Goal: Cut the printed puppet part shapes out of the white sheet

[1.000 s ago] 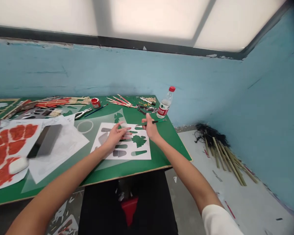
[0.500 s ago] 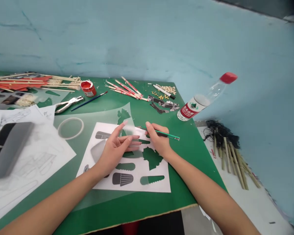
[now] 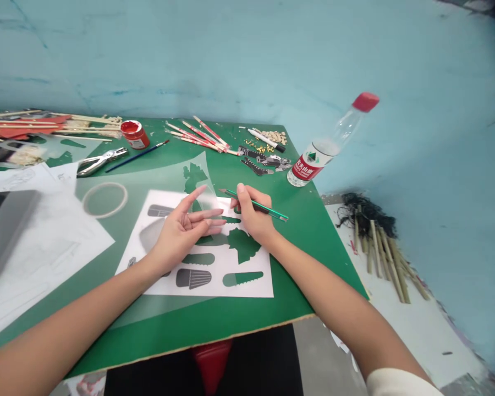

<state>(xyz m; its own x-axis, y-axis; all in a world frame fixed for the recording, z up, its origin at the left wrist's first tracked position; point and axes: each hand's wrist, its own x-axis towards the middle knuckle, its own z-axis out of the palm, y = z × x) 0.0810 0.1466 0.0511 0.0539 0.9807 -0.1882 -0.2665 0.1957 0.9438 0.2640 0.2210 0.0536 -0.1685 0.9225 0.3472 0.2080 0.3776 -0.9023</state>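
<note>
My right hand (image 3: 256,213) grips a slim green pencil (image 3: 278,215), its pointed end toward the upper left, above the top right part of a white printed sheet (image 3: 247,290). My left hand (image 3: 186,223) hovers over the middle of that sheet, its fingers spread. Green table shows through several cut-out shapes in the sheet, and a dark fan-like print (image 3: 193,278) is near its lower edge. A translucent film (image 3: 165,175) lies around and partly under the sheet; a pale see-through piece shows by my left fingertips, and I cannot tell whether they touch it.
A tape ring (image 3: 125,201), hole-punch pliers (image 3: 101,162), a blue brush (image 3: 138,156) and a red paint jar (image 3: 135,135) lie to the left. Red-and-white sticks (image 3: 204,135), a marker (image 3: 266,139) and a water bottle (image 3: 307,165) stand or lie behind. Sketches (image 3: 74,247) cover the left.
The view has shifted, so the whole table sits higher and further left. My right hand has lifted the pencil's tip slightly off the sheet; my left hand stays spread over it.
</note>
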